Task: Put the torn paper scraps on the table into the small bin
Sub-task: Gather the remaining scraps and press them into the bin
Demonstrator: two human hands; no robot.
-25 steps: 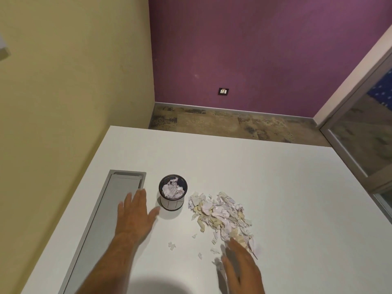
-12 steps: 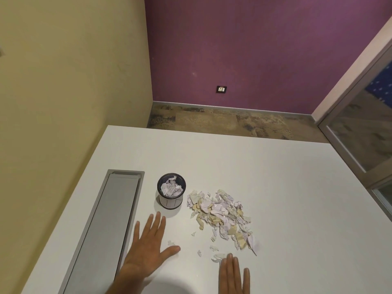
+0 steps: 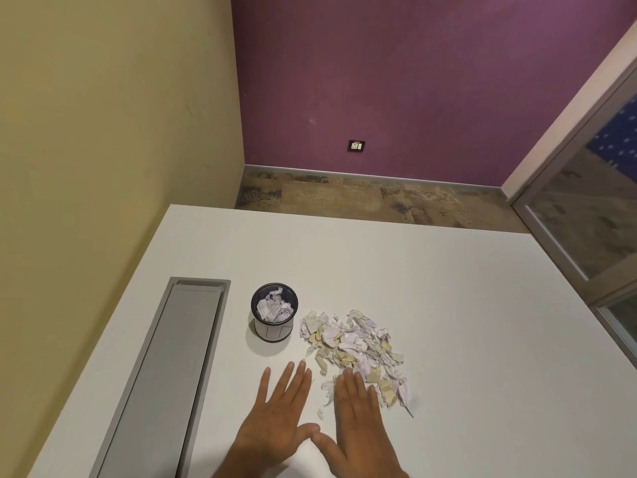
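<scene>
Two flat hands push the paper bits together by the little bin

The big white table has a long grey lid set into its left side. A pile of torn paper scraps lies in the middle, just right of the small bin, which already looks nearly full of paper. The left hand and the right hand lie flat side by side, fingers straight, holding nothing; the right fingertips touch the near edge of the pile. This looks like the gathering step. Next the hands should scoop up some scraps and drop them gently in the bin, so none spill
</scene>
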